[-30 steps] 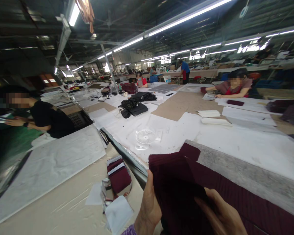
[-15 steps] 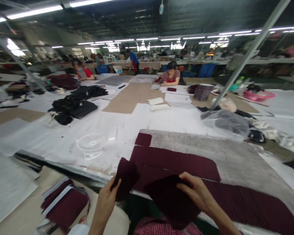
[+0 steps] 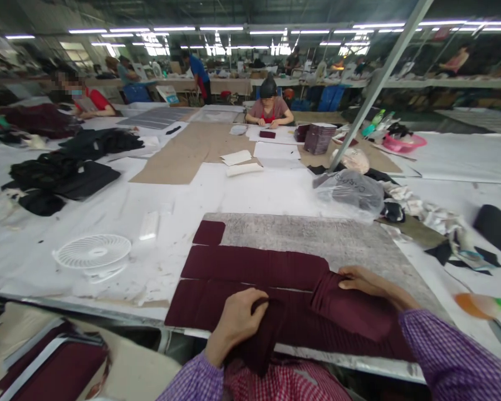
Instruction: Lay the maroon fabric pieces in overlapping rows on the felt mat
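My left hand [image 3: 236, 318] is closed on a dark maroon fabric piece [image 3: 262, 341], which hangs down at the table's front edge. Farther right, my right hand [image 3: 362, 282] pinches the far edge of another maroon fabric piece [image 3: 357, 312], slightly bent and lying over the laid-out pieces. Beneath both hands, overlapping maroon pieces form two long rows, a back row [image 3: 250, 264] and a front row [image 3: 204, 303], on a grey, marked board [image 3: 284, 231]. One small maroon piece [image 3: 209, 233] lies at the board's far left corner.
A white fan [image 3: 92, 252] lies to the left. Stacked maroon pieces [image 3: 62, 367] sit at lower left. A plastic bag [image 3: 350, 195] and a metal pole [image 3: 379, 83] stand beyond the board, and an orange bottle [image 3: 476, 305] lies right. A co-worker [image 3: 269, 106] sits across the table.
My right hand has moved out over the rows, laying its maroon piece across them. My left hand has shifted right with its piece lowered. The view has turned right.
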A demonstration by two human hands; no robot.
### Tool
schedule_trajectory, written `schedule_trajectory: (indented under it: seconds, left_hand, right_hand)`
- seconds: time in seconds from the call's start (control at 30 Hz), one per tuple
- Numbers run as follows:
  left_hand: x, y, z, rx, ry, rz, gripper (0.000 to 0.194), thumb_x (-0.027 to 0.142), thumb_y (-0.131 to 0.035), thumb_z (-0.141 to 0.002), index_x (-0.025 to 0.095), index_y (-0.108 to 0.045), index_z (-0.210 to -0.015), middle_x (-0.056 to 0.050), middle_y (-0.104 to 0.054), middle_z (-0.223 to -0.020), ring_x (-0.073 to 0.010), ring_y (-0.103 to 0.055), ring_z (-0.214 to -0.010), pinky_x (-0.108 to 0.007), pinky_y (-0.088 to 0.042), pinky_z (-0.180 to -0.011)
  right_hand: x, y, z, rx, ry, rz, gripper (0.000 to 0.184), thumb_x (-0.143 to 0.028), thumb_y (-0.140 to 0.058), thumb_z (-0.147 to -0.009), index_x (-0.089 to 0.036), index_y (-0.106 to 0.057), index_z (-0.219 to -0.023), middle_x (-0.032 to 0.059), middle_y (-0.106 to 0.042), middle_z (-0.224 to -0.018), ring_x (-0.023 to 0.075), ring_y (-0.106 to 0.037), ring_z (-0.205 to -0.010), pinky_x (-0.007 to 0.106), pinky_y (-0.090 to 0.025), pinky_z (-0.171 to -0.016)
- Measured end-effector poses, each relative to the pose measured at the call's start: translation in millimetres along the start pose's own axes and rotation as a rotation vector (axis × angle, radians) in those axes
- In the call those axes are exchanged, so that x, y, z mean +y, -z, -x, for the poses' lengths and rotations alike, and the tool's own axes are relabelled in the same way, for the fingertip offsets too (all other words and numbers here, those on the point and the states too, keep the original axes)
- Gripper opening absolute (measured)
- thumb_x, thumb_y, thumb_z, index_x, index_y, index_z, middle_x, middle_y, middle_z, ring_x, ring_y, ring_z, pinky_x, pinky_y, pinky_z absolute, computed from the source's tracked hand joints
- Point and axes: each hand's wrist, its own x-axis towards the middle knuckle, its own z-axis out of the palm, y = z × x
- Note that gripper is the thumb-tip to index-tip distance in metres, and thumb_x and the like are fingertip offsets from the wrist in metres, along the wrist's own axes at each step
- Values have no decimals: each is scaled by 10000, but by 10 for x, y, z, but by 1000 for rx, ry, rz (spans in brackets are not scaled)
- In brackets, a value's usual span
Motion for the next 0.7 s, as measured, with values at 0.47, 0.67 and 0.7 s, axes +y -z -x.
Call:
schedule_trajectory:
  seconds: [0.47,0.67,0.7]
  left_hand:
    - [262,-1219,-908,-190,-44,-193,458,330,-573,-797,251,-520,-1244,10,-431,-1453,-260,-643,-1005,-438,-532,-873]
    - [225,-1361,-894,-217,-2,-189,500,317,-545,-814,248,-466,-1303,26,-390,-1477,-227,-612,-1077,-393,-504,-944]
    - [228,-1371,-894,-220,3,-191,500,315,-539,-817,249,-463,-1306,27,-383,-1481,-225,-611,-1078,-389,-502,-947]
  right_hand:
    - [332,341,-1245,-226,47,380,243,-371,-573,-881,-136,-624,-911,10,-643,-871,161,-617,-745,335,-513,-686]
    - [417,298,-1325,-163,45,481,226,-351,-578,-882,-140,-630,-944,22,-656,-916,180,-629,-812,371,-517,-748]
    - [431,292,-1329,-153,46,486,223,-346,-578,-884,-140,-629,-952,25,-657,-926,182,-630,-823,376,-518,-756]
